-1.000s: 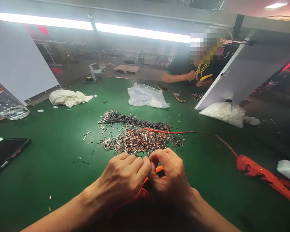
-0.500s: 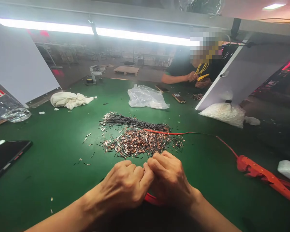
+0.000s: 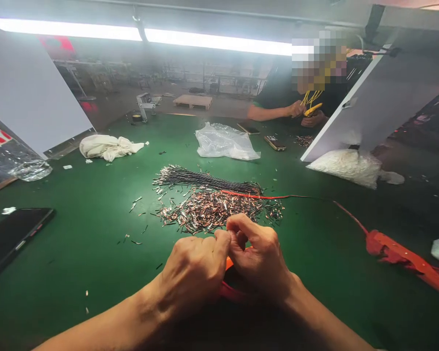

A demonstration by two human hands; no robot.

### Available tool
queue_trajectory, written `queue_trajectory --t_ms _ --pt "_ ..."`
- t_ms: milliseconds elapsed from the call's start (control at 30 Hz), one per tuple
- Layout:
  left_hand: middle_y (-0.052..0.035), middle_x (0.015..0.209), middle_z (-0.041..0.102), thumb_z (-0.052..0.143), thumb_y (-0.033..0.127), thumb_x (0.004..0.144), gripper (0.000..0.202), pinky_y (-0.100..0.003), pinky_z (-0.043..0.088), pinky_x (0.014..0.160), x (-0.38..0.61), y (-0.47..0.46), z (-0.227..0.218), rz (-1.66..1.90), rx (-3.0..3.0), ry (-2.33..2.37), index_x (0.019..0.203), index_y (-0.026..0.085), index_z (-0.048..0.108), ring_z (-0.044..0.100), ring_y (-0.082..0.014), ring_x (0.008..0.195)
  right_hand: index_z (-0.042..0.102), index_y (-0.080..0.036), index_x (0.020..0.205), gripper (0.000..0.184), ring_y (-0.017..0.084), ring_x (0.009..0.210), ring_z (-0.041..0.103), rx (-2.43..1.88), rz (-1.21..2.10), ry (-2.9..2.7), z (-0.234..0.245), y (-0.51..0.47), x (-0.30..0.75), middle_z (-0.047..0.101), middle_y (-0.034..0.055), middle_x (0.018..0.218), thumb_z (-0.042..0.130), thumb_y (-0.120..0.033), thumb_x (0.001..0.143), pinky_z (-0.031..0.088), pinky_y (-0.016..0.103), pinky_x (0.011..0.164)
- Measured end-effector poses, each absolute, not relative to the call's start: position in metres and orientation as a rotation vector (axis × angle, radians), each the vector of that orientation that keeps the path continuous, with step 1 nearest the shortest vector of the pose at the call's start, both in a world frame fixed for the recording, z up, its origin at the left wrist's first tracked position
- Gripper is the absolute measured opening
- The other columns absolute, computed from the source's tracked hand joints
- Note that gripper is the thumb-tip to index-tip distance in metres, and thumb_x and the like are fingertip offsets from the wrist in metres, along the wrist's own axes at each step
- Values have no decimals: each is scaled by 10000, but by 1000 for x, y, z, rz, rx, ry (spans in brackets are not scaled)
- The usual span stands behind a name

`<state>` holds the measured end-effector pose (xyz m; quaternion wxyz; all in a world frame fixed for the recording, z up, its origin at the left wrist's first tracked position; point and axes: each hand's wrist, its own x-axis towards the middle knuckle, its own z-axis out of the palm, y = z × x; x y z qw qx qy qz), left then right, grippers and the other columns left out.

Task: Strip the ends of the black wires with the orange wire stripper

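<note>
Knuckles up, my left hand [image 3: 197, 263] is closed, its thumb and forefinger pressed against the fingertips of my right hand [image 3: 259, 253]. The right fingers are bent into a pinch. Whatever lies between the fingertips is too small or hidden to name. Under and between both hands shows part of an orange-red ring-shaped thing [image 3: 229, 264], mostly covered by them. Just beyond the hands lies a heap of short copper and black wire scraps [image 3: 208, 209]. Behind that heap rests a bundle of black wires [image 3: 208, 179] with silvery ends.
A thin red strip [image 3: 249, 195] crosses the scraps toward a red-handled tool [image 3: 406, 256] at right. A phone-like black device [image 3: 14, 239] lies left. Farther back are a white cloth [image 3: 109, 147], clear plastic bag [image 3: 225, 142] and filled bag [image 3: 347, 165]. A co-worker [image 3: 278, 100] holds yellow wires.
My right hand has lifted slightly and its forefinger has arched, so more of the orange-red ring shows. The view has shifted a little; my left hand remains closed.
</note>
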<state>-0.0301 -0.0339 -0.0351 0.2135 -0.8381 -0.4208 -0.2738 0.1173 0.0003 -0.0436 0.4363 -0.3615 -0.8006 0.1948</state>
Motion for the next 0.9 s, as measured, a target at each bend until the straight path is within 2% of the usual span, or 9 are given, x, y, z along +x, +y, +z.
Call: queue_trajectory --t_ms 133,267,367,467,533,600,667,800,900 --pt "54 503 474 311 -4 870 235 -274 316 391 -30 -38 -38 -755 -2324 -1219 816 194 427 462 -121 368 492 -203 712 130 72 448 440 -926 451 -1960 -40 5 116 445 -69 580 504 -103 794 364 188 476" --pt "72 475 456 325 4 890 205 -274 280 394 -30 -44 -36 -807 -2237 -1202 883 152 467 396 -110 344 484 -215 698 154 85 382 432 -1124 419 -1800 -36 14 129 433 -80 502 473 -109 810 330 200 410" --pt "87 442 413 393 36 899 184 -288 231 404 -35 -39 -34 -864 -2133 -1242 816 183 465 343 -107 336 541 -211 784 94 102 428 526 -1221 515 -1769 -37 15 137 618 -36 625 505 -161 854 396 218 450" --pt "65 449 425 444 91 901 207 -306 235 444 -41 -26 -34 -781 -2039 -1376 737 213 478 383 -127 372 598 -203 837 109 149 571 619 -1156 476 -1863 -42 16 134 686 1 720 513 -146 875 475 267 582" --pt "47 472 452 465 103 895 231 -312 261 479 -44 -20 -36 -749 -2016 -1402 697 219 495 420 -142 417 635 -192 895 130 193 740 662 -1105 386 -1914 -45 20 131 718 39 821 522 -128 888 495 312 693" --pt "34 509 487 488 97 885 237 -314 292 516 -45 -16 -37 -747 -2028 -1384 684 218 524 447 -153 469 659 -189 959 118 239 957 646 -1054 290 -1960 -46 24 129 725 81 1010 566 -149 898 471 370 832" --pt "27 547 519 500 85 879 218 -312 309 545 -45 -15 -38 -752 -2052 -1368 719 213 575 459 -160 515 668 -206 1014 126 258 1065 602 -1030 249 -1997 -45 27 129 707 79 1121 609 -189 904 410 415 918" --pt "27 576 536 501 85 893 198 -305 306 565 -45 -17 -39 -763 -2099 -1333 869 210 652 445 -164 552 683 -244 985 122 214 906 631 -985 464 -2081 -42 23 127 736 15 904 585 -193 932 372 404 883" --pt "26 576 530 502 97 903 193 -301 297 565 -46 -17 -40 -779 -2125 -1340 864 210 654 445 -161 563 683 -220 855 125 191 811 629 -945 609 -2076 -41 19 124 722 1 810 591 -152 905 377 375 840"
